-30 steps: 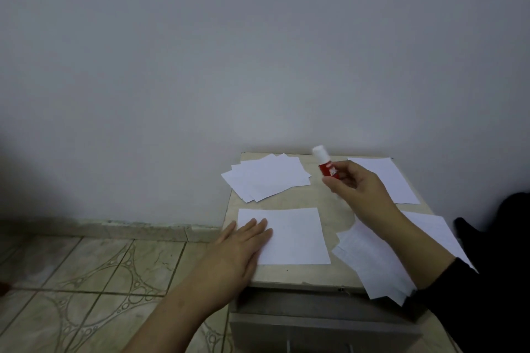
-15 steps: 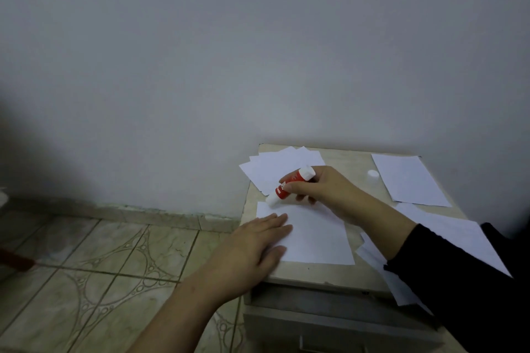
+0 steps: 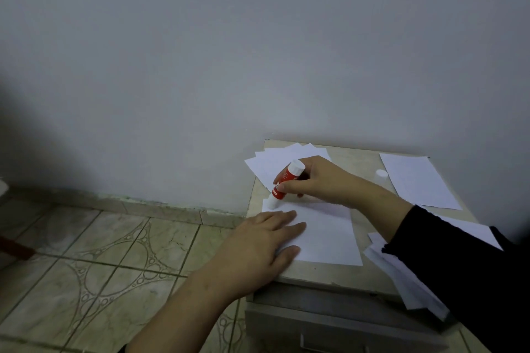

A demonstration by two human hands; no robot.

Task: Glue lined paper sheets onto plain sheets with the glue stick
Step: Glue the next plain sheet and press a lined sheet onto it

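The glue stick (image 3: pixel 284 183) leans with its white tip down on the far left corner of a sheet (image 3: pixel 327 235). The right hand (image 3: pixel 318 180) wraps its fingers around the stick's red middle. The left hand (image 3: pixel 258 249) lies flat on the sheet's left edge. The sheet lies on a small table (image 3: pixel 312 276). The cap (image 3: pixel 381 174) stands behind the right hand, near more paper.

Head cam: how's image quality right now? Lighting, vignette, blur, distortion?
Head view: dim, flat light with a grey cast; dark vignette at the left edge and lower right corner. Wide-angle bend shows in the floor tiles. The glue stick in the right hand and the left hand on the sheet look fairly sharp; white papers show little detail, no glare.
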